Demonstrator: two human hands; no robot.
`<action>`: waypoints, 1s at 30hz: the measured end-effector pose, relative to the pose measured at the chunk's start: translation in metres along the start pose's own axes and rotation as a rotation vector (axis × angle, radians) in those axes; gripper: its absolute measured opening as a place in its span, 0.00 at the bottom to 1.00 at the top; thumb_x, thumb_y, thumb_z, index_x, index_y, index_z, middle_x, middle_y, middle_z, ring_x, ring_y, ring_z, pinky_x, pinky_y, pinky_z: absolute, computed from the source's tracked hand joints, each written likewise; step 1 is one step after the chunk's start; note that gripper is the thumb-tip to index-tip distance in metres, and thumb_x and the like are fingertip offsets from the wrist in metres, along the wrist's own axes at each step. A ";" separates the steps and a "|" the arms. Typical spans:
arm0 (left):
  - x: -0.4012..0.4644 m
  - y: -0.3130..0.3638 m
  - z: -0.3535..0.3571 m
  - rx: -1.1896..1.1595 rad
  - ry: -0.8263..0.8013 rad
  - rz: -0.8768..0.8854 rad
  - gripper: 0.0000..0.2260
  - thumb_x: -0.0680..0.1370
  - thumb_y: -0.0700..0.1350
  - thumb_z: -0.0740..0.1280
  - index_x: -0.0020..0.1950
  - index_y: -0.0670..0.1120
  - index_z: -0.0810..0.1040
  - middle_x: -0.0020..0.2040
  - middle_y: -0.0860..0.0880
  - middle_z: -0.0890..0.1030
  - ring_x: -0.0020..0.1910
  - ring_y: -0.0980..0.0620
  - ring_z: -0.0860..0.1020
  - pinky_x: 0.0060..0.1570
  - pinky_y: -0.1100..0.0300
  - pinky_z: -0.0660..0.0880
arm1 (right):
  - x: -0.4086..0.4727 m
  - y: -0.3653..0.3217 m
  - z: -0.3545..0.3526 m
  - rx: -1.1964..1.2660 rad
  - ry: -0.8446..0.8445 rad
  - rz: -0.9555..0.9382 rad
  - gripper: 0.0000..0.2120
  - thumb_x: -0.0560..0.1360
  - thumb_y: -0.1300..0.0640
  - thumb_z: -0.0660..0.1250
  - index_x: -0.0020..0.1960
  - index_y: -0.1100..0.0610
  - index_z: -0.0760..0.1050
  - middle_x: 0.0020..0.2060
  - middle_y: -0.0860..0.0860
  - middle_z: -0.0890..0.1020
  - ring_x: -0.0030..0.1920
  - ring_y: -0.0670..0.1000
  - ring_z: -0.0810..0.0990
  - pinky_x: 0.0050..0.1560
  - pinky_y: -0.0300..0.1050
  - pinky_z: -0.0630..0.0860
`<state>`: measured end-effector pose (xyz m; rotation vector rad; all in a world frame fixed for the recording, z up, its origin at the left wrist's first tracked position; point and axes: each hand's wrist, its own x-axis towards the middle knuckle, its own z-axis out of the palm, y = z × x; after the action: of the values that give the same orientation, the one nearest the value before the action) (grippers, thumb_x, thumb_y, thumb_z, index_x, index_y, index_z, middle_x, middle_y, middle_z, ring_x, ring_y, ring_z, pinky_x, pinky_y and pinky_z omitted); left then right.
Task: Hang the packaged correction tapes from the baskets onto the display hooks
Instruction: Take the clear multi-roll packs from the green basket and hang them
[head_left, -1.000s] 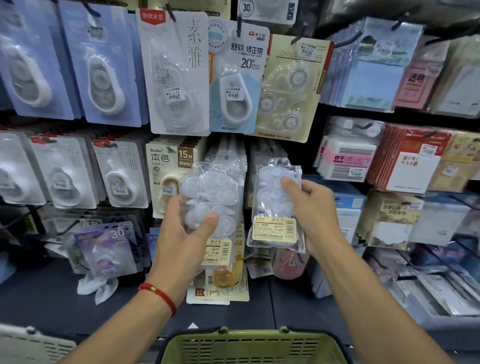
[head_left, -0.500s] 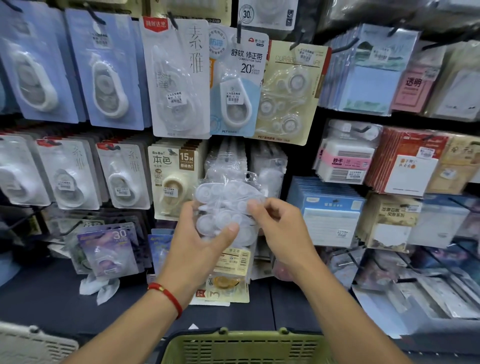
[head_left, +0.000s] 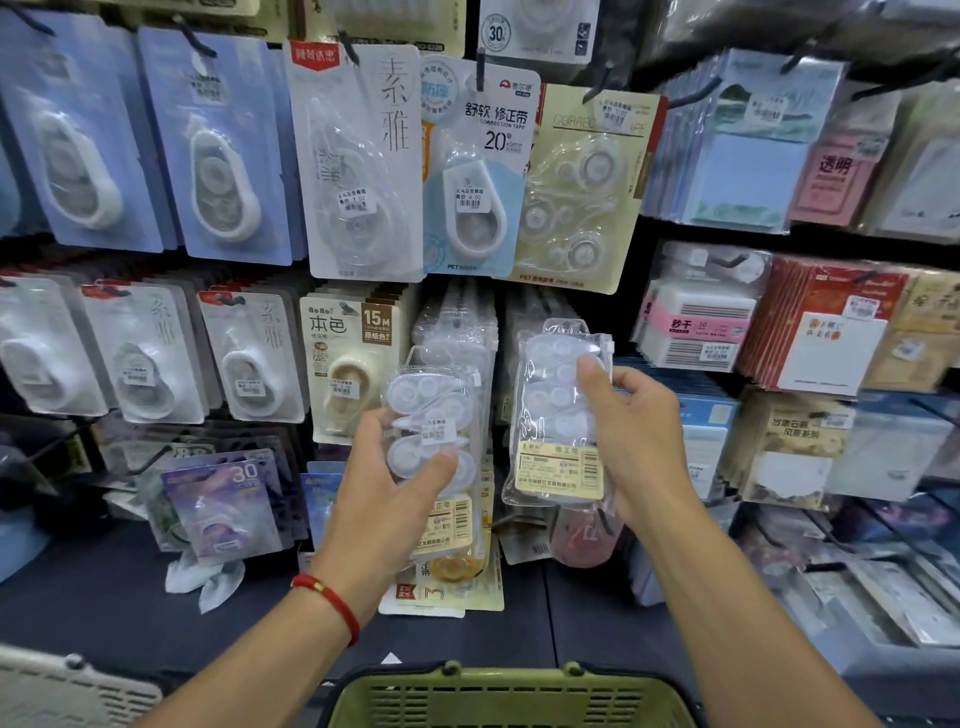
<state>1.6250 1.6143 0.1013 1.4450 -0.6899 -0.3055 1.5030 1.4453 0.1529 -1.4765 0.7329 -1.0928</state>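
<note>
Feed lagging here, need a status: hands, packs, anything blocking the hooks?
Left hand grips a stack of clear bagged correction tape packs. Right hand holds one clear pack, raised before the hanging row. Not yet hooked. Hook itself not visible.

hanging packs (head_left: 358, 166) crowd the wall; green basket (head_left: 511, 699) below

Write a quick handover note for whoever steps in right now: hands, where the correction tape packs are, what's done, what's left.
Left hand: grips a stack of clear correction tape packs, in front of the hanging clear packs.
Right hand: pinches one clear pack, held up just right of that column, not on a hook.
Green basket sits below; its contents are out of view.
Done: many packs already hang on the display.
Left: hang the right-hand pack, then the stack.
</note>
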 end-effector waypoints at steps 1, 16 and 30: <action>0.000 -0.001 0.000 0.001 -0.001 0.002 0.17 0.79 0.44 0.74 0.62 0.60 0.73 0.49 0.68 0.83 0.48 0.67 0.83 0.45 0.69 0.76 | 0.001 -0.001 0.000 -0.008 -0.009 0.012 0.25 0.79 0.41 0.71 0.52 0.66 0.77 0.39 0.57 0.80 0.40 0.56 0.75 0.44 0.59 0.75; -0.005 0.006 0.003 -0.020 -0.090 0.016 0.18 0.82 0.38 0.70 0.65 0.59 0.76 0.56 0.53 0.87 0.56 0.52 0.86 0.58 0.52 0.81 | -0.016 0.007 0.011 -0.445 -0.339 -0.153 0.13 0.81 0.42 0.68 0.57 0.49 0.81 0.49 0.42 0.85 0.51 0.39 0.82 0.53 0.42 0.78; -0.017 0.005 0.029 0.031 -0.324 -0.018 0.32 0.79 0.30 0.70 0.75 0.60 0.70 0.62 0.47 0.83 0.52 0.48 0.85 0.60 0.44 0.82 | -0.004 0.003 -0.011 -0.117 -0.117 -0.081 0.15 0.83 0.46 0.67 0.49 0.59 0.81 0.44 0.60 0.86 0.41 0.57 0.83 0.50 0.61 0.80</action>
<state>1.5935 1.6019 0.1013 1.4463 -0.9462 -0.5526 1.4922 1.4441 0.1481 -1.6677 0.6692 -1.0282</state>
